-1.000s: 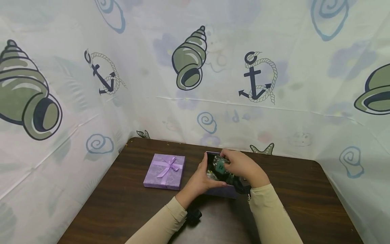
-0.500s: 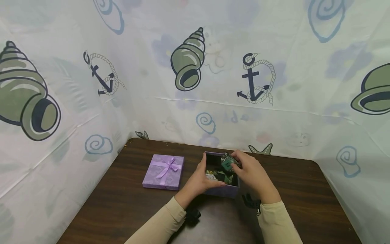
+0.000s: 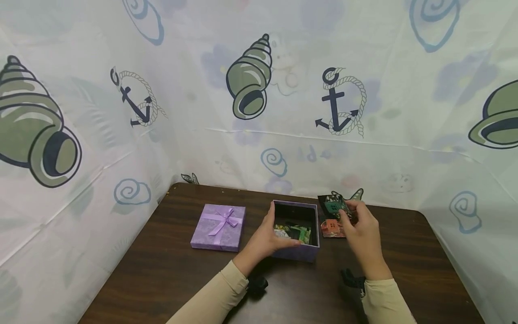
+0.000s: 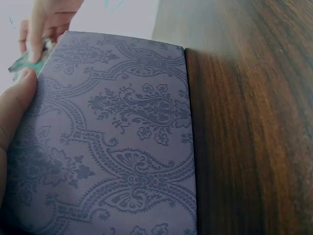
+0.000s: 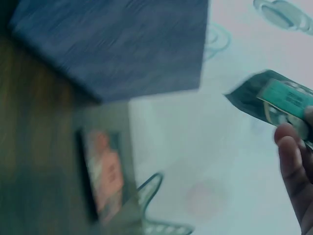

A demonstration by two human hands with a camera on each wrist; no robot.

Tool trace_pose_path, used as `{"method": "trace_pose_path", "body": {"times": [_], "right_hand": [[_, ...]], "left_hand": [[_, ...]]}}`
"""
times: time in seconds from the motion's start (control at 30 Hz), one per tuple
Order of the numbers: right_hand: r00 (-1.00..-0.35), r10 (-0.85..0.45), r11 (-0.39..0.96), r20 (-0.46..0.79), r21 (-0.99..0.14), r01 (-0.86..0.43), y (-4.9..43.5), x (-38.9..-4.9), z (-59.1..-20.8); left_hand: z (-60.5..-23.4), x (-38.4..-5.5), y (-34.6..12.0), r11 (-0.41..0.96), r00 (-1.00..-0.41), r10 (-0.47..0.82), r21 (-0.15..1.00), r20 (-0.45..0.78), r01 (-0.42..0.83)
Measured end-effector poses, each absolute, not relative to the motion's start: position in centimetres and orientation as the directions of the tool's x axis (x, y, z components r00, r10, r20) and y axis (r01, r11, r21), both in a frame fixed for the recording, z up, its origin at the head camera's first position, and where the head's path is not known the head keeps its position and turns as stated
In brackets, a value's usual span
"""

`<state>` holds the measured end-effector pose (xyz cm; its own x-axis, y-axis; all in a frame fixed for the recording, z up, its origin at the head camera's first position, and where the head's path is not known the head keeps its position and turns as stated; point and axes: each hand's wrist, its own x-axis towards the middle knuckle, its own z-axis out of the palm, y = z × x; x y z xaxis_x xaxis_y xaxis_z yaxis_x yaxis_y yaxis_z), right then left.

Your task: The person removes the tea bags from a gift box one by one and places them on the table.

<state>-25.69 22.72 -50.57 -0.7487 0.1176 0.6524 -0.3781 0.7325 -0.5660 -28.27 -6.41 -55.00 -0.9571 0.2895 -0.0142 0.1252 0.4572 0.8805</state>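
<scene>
My left hand [image 3: 265,238] holds a purple gift box [image 3: 293,255] at its left side, the thumb along the near edge and the fingers along the left wall. Inside the box lie several small packets [image 3: 301,233], green, yellow and white. To the right of the box, my right hand [image 3: 364,229] pinches a dark packet with a green label [image 3: 333,207] above the table. Just below it, a packet with an orange-red label [image 3: 332,228] lies on the table. A dark flat piece at the back there is partly hidden. In the right wrist view the held green-label packet [image 5: 286,98] tilts against the wall cloth.
A square lilac lid [image 3: 206,236] with a ribbon bow lies left of the box. The brown wooden table [image 3: 149,270] ends at a white cloth backdrop [image 3: 299,112] printed with shells and anchors. A black wrist camera [image 3: 256,287] sits under the left sleeve.
My right hand has lifted the green-label packet out of the box and carried it right, over the table. Packets on the table there have come into view. The left hand stays on the box.
</scene>
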Motion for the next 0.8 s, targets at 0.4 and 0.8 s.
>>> {"method": "trace_pose_path", "body": {"times": [0.4, 0.8], "right_hand": [[-0.78, 0.427, 0.462, 0.456, -0.852, -0.245, 28.9, -25.8, -55.4], [-0.79, 0.604, -0.061, 0.107, -0.982, -0.179, 32.4, -25.9, -58.7]], "left_hand": [[-54.7, -28.0, -6.5, 0.494, -0.957, 0.286, 0.862, -0.04, 0.111], [-54.4, -28.0, -6.8, 0.492, -0.951, 0.301, 0.866, -0.065, 0.096]]}}
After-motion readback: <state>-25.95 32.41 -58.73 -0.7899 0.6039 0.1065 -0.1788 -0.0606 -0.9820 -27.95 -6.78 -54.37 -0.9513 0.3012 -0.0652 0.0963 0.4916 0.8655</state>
